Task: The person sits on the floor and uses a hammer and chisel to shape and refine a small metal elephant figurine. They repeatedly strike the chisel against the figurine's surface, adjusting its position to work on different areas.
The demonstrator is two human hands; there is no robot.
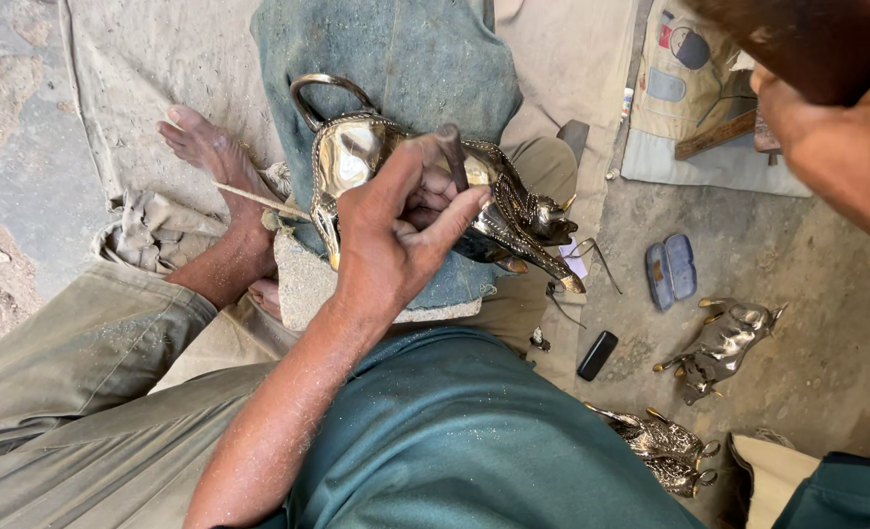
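Brass animal figure (425, 186) rests on denim cloth (406, 59); left hand (396, 225) grips a thin tool (452, 157) against it, right hand (827, 127) blurred, grip unclear; another figure (724, 343) lies beside.

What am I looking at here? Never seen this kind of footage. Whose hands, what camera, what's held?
There is one view, from a camera worn on the person's head, looking down at their lap; no machine is involved. The left hand grips a thin dark tool against a shiny metal animal figure resting on blue cloth. The right hand is raised close to the lens and blurred; what it holds is unclear. On the ground lie a similar metal figure, a blue case and a small black object.
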